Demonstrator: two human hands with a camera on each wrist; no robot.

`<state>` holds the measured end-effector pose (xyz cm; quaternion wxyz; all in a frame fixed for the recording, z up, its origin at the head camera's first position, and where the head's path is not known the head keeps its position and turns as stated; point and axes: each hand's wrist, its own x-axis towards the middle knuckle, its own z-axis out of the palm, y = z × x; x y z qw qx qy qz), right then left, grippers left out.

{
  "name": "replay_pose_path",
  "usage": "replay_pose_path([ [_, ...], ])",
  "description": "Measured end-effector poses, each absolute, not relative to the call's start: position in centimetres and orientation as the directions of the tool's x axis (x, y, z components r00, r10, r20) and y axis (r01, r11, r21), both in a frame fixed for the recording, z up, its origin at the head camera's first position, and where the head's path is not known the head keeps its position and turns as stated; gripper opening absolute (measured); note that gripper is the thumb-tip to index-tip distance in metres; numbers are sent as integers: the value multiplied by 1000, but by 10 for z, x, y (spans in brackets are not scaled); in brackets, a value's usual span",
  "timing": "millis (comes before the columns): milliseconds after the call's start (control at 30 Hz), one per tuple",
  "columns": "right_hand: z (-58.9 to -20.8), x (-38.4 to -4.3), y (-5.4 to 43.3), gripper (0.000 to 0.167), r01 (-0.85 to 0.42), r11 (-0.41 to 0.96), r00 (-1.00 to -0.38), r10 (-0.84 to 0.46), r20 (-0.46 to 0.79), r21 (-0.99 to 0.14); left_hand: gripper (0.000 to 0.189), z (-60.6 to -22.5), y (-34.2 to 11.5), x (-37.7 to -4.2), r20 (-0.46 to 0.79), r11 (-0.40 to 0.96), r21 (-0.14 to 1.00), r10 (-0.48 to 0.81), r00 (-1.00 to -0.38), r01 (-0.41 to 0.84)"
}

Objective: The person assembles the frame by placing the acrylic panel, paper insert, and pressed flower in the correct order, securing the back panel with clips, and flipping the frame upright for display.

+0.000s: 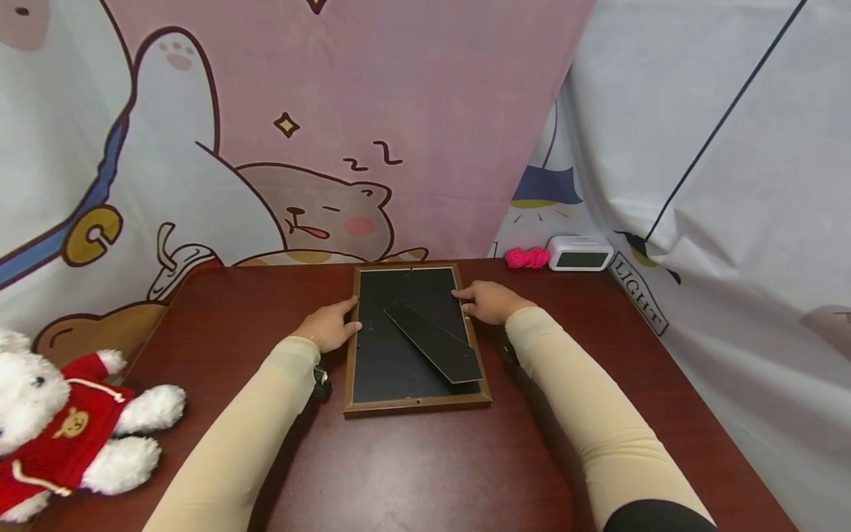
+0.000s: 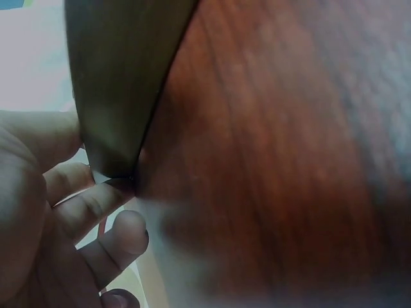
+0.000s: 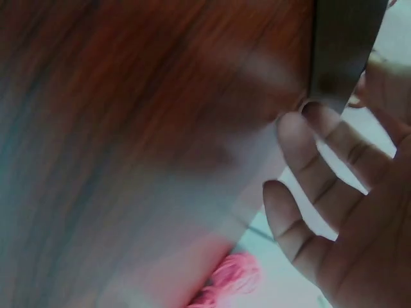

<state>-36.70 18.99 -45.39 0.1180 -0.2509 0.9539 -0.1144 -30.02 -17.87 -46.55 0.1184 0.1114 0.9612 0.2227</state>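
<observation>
A picture frame (image 1: 392, 405) with a brown border lies on the table, its black backing facing up. The black easel stand (image 1: 435, 343) lies slantwise over the backing. My left hand (image 1: 327, 326) grips the frame's left side, thumb at the upper edge. In the left wrist view, fingers (image 2: 96, 205) reach to the frame's lower edge (image 2: 119, 96) and some stay off it. Across from it, my right hand (image 1: 495, 301) holds the right side near the far corner. Its fingertips meet the frame's edge (image 3: 343, 51) in the right wrist view, the others spread below.
A dark red-brown table (image 1: 425, 473) carries everything. At its back right stand a white digital clock (image 1: 581, 253) and a pink yarn bundle (image 1: 527, 258). A white plush toy (image 1: 66, 421) in a red top lies at the left. Printed curtains (image 1: 432, 111) hang behind.
</observation>
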Motion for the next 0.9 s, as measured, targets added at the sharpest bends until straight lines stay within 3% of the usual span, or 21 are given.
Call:
replay_pose_path([
  [133,-455,-370,197,61,-417,837,-848,-499,-180,-355,70,-467,-179,-301,-172,868,471,263,-949,155],
  [300,-456,-373,198,72,-395,843,-859,-480,-178,-365,69,-467,-179,-301,-163,854,499,261,-951,149],
  [467,-455,-374,199,70,-367,857,-863,-459,-211,-361,67,-465,-177,-300,-162,850,504,267,-950,153],
  [700,-456,-375,197,70,-342,858,-860,-450,-239,-385,60,-459,-168,-300,-175,888,415,293,-940,200],
  [900,-454,-373,196,69,-336,855,-863,-448,-234,-396,67,-458,-168,-301,-177,892,423,253,-951,159],
])
